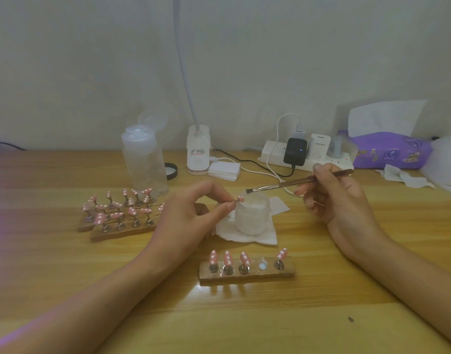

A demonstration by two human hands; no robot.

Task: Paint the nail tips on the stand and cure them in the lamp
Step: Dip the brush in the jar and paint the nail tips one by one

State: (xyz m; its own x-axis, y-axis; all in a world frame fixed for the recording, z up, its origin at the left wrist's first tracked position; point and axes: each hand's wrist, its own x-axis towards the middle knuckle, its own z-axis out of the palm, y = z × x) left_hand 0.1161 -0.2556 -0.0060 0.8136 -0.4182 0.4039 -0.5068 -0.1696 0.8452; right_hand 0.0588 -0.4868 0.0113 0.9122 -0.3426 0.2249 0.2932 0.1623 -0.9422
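The left hand [193, 213] pinched a small peg between thumb and forefinger, and the pink nail tip [241, 199] on it sat at the hand's 2 o'clock, just over the near rim of the white jar [252, 218]. The right hand [331, 198] gripped the brush [296, 183]. Its bristle end pointed to that hand's 10 o'clock and hung close above the held tip; whether they touched could not be told.

The near stand [247, 275] lay at the jar's 6 o'clock, apart from both hands, with four pink tips and one bare socket [262, 266]. Two more filled stands [117, 231] lay at the left hand's 9 o'clock, partly behind it.

Bare table [244, 325] stretched toward 6 o'clock, between the forearms. At 12 o'clock a bottle [145, 164], a lamp base [198, 152] and a power strip [270, 152] stood along the wall.
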